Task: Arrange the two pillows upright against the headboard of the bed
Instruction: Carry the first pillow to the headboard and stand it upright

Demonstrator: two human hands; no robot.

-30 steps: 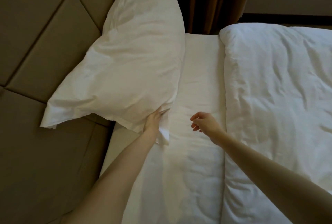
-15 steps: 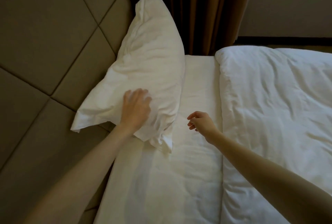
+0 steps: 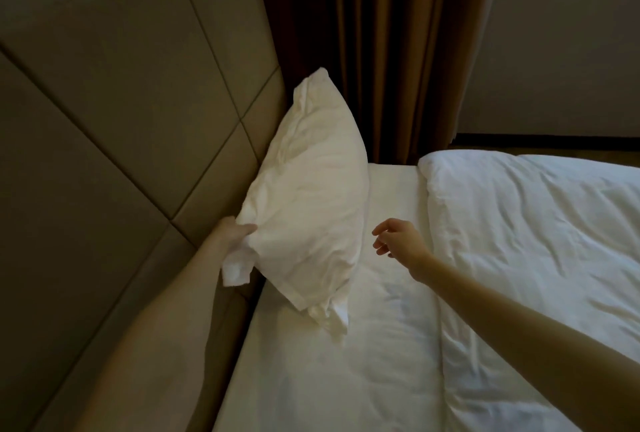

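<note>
One white pillow (image 3: 308, 196) stands on edge on the bed, leaning against the padded beige headboard (image 3: 131, 112) at the far side. My left hand (image 3: 232, 231) grips the pillow's near upper corner, between the pillow and the headboard. My right hand (image 3: 398, 237) hovers above the white sheet (image 3: 367, 345), a little to the right of the pillow, fingers loosely apart and holding nothing. Only this one pillow is in view.
A rumpled white duvet (image 3: 540, 258) covers the right part of the bed. Brown curtains (image 3: 388, 50) hang behind the far edge of the bed, with a grey wall (image 3: 561, 50) to their right.
My left hand moved from the pillow's lower corner, across its face, to its upper near corner by the headboard. The view drew back and the pillow now stands more upright. My right hand opened slightly.
</note>
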